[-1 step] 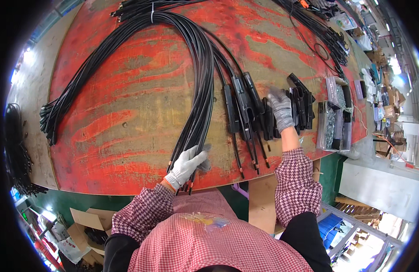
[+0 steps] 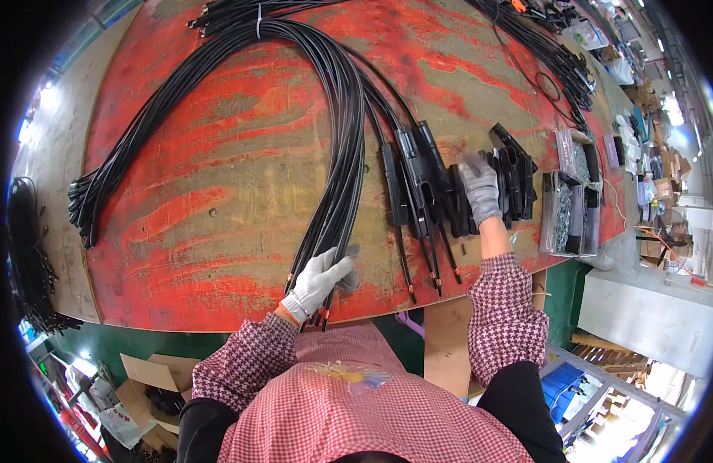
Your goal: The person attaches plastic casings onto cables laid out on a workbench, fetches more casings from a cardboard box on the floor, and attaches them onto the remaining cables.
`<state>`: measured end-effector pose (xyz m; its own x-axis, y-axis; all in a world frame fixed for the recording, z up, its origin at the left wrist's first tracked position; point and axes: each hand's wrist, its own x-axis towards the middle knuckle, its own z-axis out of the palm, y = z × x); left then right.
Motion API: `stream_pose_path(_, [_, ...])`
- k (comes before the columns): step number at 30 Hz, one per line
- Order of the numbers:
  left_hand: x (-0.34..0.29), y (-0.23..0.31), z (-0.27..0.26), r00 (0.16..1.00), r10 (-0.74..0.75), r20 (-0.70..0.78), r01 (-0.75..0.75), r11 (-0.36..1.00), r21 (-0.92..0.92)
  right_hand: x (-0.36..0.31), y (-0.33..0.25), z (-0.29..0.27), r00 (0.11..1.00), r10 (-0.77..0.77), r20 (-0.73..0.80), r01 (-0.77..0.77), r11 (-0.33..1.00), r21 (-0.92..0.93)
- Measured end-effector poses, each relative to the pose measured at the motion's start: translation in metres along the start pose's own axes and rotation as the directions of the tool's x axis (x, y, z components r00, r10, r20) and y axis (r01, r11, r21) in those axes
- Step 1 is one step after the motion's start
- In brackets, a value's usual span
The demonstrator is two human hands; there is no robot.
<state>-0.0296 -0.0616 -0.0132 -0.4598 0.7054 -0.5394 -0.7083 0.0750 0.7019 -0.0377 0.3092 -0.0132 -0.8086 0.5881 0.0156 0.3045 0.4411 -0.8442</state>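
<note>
My left hand [image 2: 324,276], in a white glove with grey fingers, is closed around the lower end of a bundle of black cables [image 2: 342,177] near the table's front edge. The bundle arches away and over to the left, and a white tie binds its top. To the right, several cables run through long black plastic housings [image 2: 412,166], their tips toward me. My right hand [image 2: 480,189], in a grey glove, reaches over a row of loose black housings [image 2: 515,181]. Its fingertips are blurred and point down, so their grip is hidden.
Open boxes of small metal parts [image 2: 570,208] stand right of the loose housings. More black cables [image 2: 553,65] lie at the far right, and another bunch [image 2: 32,255] hangs at the left. The red, worn table [image 2: 241,208] ends just before my apron. A cardboard box [image 2: 152,378] sits below at left.
The rightmost housing on the cables, with its cable tip, has shifted slightly to the right and away. My right hand has moved very slightly; my left hand stays in place.
</note>
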Motion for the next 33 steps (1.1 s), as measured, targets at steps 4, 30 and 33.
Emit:
stream_pose_path(4, [-0.001,-0.004,-0.001,0.998,0.016,-0.060,-0.020,0.998,-0.066,-0.046,0.018,0.004,0.999,0.001,0.043,0.038,0.455,-0.890])
stream_pose_path(30, [0.030,0.003,0.014,0.938,-0.336,0.086,0.346,0.927,-0.143,-0.349,-0.056,0.015,0.618,0.397,0.678,-0.334,0.914,-0.231])
stream_pose_path(33, [0.029,0.005,0.016,0.944,-0.321,0.079,0.327,0.940,-0.094,-0.363,-0.051,0.019,0.697,0.348,0.627,-0.540,0.830,0.138])
